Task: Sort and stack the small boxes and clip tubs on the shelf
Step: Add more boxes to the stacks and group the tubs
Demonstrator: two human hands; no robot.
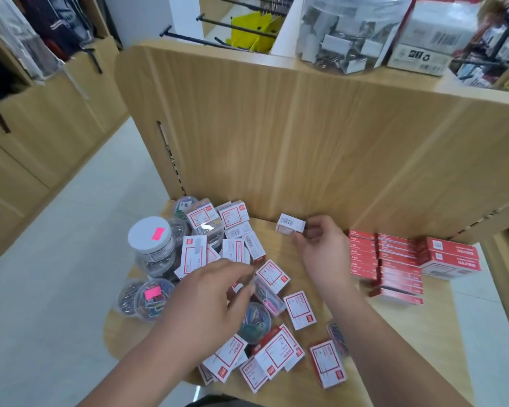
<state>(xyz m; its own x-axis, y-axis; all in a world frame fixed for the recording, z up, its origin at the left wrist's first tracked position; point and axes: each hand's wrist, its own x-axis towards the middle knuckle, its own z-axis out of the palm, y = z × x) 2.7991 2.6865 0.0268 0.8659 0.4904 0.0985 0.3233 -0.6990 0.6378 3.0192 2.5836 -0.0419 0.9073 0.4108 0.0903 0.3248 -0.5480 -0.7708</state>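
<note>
right hand point(321, 245) pinching small box point(291, 224) w/ barcode, left hand point(209, 295) over pile.

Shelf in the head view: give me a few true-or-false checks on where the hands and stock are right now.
1. The right hand holds a small box. True.
2. The left hand grips the white-lidded tub. False: it hovers over the loose boxes.
3. Red boxes are stacked on the right of the shelf. True.
4. The white-lidded tub carries a green sticker. False: pink.
</note>
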